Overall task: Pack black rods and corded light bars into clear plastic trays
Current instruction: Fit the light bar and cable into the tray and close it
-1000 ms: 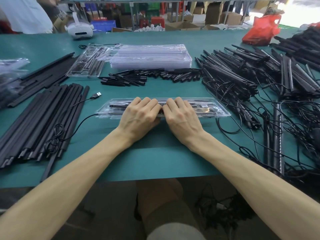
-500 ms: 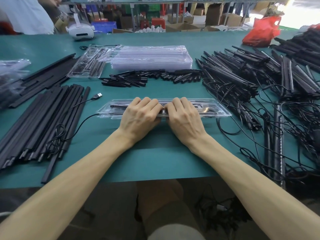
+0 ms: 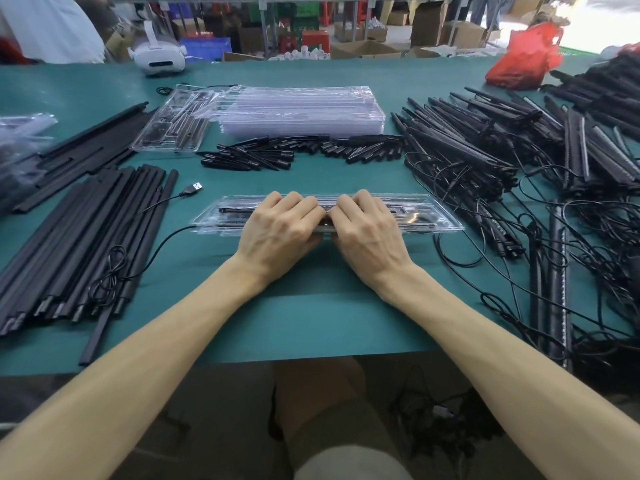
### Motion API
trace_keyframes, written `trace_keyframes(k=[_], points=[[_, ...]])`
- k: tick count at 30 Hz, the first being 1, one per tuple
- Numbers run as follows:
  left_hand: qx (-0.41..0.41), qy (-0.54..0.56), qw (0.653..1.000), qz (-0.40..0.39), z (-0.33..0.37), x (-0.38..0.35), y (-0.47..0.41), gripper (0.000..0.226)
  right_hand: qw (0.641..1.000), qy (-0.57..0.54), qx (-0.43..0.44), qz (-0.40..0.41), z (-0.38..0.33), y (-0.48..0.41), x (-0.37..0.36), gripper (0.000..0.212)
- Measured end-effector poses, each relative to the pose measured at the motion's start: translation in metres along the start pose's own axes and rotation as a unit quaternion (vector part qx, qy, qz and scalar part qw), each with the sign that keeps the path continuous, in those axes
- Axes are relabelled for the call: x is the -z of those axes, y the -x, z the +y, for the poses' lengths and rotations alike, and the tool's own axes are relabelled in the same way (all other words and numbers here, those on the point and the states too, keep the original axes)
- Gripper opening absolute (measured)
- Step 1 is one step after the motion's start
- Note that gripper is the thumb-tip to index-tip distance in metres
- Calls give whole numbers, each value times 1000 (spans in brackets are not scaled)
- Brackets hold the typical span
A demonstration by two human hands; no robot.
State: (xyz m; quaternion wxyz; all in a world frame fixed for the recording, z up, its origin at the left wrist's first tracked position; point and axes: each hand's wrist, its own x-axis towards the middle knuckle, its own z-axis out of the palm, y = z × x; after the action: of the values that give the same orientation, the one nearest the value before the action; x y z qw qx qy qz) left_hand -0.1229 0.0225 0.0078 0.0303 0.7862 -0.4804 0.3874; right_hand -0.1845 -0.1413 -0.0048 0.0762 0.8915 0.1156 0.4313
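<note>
**A:** Where is the item in work?

**B:** The long clear plastic tray [image 3: 433, 220] lies crosswise on the green bench [image 3: 311, 323], directly in front of the person. It already holds black parts. A thin black cord [image 3: 162, 244] trails from its left end towards the rod pile.

**A:** State of the hands?

**B:** The left hand [image 3: 280, 230] and the right hand [image 3: 367, 230] sit side by side on the middle of the tray, touching each other. The fingers of each bend over the top, and the thumbs tuck against the near rim. Each hand pinches the tray. My judgement is that the shell is being pressed closed at the centre, where it would bow most.

**A:** Supply layout?

**B:** Loose black rods [image 3: 86, 237] lie on the left and corded light bars [image 3: 467, 161] are heaped on the right. The stack of empty clear trays [image 3: 301, 109] stands at the back. Each stock sits on its own side, presumably so that the cords do not tangle with the rods.
</note>
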Motion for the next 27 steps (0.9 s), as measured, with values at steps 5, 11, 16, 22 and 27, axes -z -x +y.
trace_keyframes(k=[5,11,16,22,27], points=[[2,4,1000,13,0,-1,2,11,1000,-1,-7,4,-2,0,0,19],[0,16,1000,26,0,-2,1,11,1000,-9,-19,-13,-2,0,4,16],[-12,15,999,31,0,0,0,13,999,-10,-25,-24,-3,0,7,15],[-13,17,1000,20,1,1,0,6,999,-10,-23,-22,-3,0,6,17],[1,10,1000,15,0,-1,2,7,999,-14,-19,-22,-3,-1,6,18]])
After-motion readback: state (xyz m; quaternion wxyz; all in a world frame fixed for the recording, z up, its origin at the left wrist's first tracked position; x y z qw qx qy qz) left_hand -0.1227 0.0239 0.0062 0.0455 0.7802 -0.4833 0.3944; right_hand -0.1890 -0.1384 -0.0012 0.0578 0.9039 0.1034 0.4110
